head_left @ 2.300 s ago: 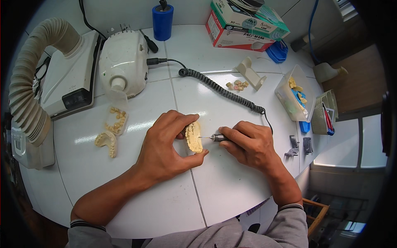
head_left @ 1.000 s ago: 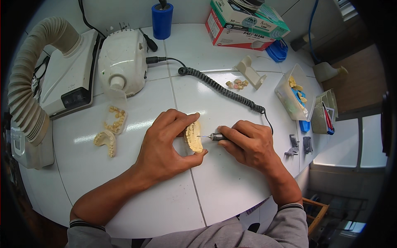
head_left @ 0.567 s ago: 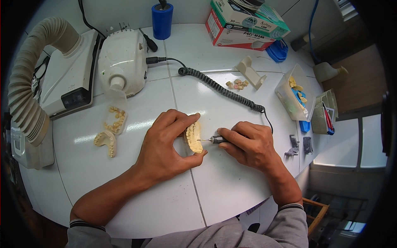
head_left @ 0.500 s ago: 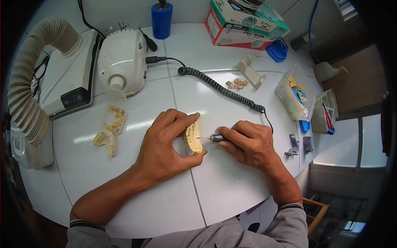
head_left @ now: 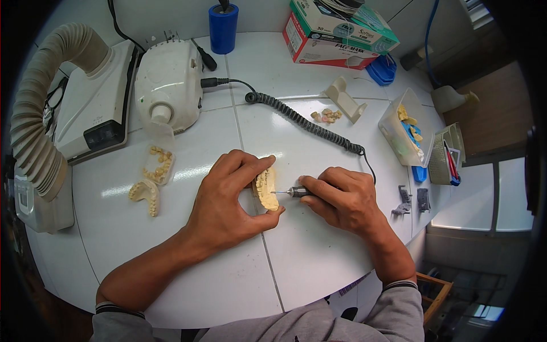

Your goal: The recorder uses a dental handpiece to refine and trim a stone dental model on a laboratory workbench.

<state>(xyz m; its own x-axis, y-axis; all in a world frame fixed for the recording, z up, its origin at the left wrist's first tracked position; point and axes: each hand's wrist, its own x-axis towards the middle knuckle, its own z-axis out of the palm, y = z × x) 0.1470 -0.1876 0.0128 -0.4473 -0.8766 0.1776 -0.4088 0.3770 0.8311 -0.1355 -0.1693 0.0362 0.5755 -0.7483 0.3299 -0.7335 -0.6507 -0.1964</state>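
Note:
My left hand (head_left: 228, 196) grips a cream-yellow dental cast (head_left: 265, 191) between thumb and fingers, with a row of teeth along its left side and dark handwriting on its surface. From the right, my right hand (head_left: 342, 196) holds a dental handpiece (head_left: 299, 191) like a pen. Its thin metal bit reaches the right side of the cast and seems to touch it. A coiled black cord (head_left: 307, 122) runs from near my right hand to the white motor control box (head_left: 167, 85). A second, horseshoe-shaped dental cast (head_left: 145, 195) lies left of my left hand.
A small clear box (head_left: 159, 165) holds loose yellow teeth pieces. At far left stands a white machine (head_left: 94, 108) with a ribbed hose (head_left: 31, 119). Behind are a handpiece stand (head_left: 345, 101), teeth pieces (head_left: 327, 115) and mask boxes (head_left: 336, 40). A plastic bin (head_left: 393, 122) stands right.
The handpiece tip has shifted very slightly down along the cast. My left hand and the cast stay in place.

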